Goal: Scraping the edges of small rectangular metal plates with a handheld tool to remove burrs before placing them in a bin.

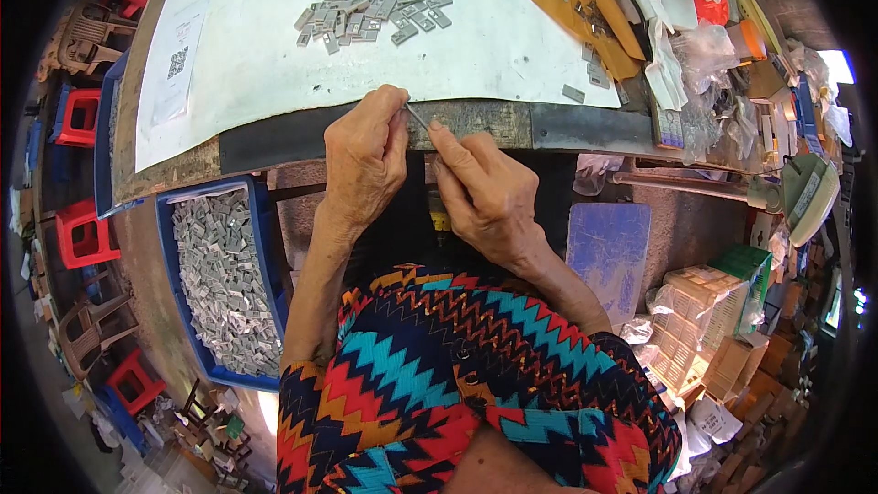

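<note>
At the table's front edge, a thin grey strip (417, 116), seen nearly edge-on, spans the gap between my hands. My left hand (364, 148) is closed, pinching its upper end; the fingertips hide that end. At the lower end, the forefinger of my right hand (489, 187) touches the strip, with the other fingers curled in. Whether the strip is a tool or one of the small parts, I cannot tell. Beyond my hands, a loose pile of small grey rectangular pieces (370, 9) lies on the white sheet (247, 64) covering the table.
Below left of the table, a blue crate (167, 265) holds many similar grey pieces. An orange-brown envelope (572, 0) and plastic bags (709, 50) crowd the right side. A lamp head (809, 197) hangs beyond the right corner. Red stools (84, 233) stand at far left.
</note>
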`<state>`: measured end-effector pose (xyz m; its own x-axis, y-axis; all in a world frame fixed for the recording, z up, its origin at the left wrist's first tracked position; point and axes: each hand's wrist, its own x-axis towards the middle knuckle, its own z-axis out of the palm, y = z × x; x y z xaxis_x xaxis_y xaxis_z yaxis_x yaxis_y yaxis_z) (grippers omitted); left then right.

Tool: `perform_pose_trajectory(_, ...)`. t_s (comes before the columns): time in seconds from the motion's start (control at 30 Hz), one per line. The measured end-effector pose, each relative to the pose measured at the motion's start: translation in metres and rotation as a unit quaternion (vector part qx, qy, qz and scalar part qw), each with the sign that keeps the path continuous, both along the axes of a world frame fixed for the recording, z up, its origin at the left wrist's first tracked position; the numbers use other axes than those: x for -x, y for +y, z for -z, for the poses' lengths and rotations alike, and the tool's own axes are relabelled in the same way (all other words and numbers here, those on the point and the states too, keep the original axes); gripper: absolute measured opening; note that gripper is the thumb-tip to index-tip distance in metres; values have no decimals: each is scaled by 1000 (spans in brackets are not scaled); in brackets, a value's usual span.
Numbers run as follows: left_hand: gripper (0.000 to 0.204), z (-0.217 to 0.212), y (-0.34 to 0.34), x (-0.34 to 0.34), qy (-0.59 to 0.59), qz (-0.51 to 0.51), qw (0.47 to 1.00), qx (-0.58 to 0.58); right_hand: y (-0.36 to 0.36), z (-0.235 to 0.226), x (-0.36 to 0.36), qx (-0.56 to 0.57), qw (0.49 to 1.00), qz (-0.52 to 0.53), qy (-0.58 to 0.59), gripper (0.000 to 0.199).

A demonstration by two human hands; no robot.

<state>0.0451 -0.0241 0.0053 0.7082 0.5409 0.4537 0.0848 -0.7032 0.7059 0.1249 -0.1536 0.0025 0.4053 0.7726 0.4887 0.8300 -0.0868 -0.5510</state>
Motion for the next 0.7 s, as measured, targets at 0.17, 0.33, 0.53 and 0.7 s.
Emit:
perform_pose_trajectory(0.17,10,1,-1,1,-4,3,1000,26,-2,-4,-1,9,991,-28,129,36)
perform_pose_trajectory(0.33,9,9,3,0,-12,6,998,60,1,1,-8,-16,964,-62,256,31)
perform_pose_trajectory(0.53,11,4,16,-5,55,16,994,93,8,-1,-16,55,929,-54,363,29)
perform_pose_trajectory(0.7,23,-3,36,-6,62,41,944,321,0,5,-24,92,913,-70,392,31)
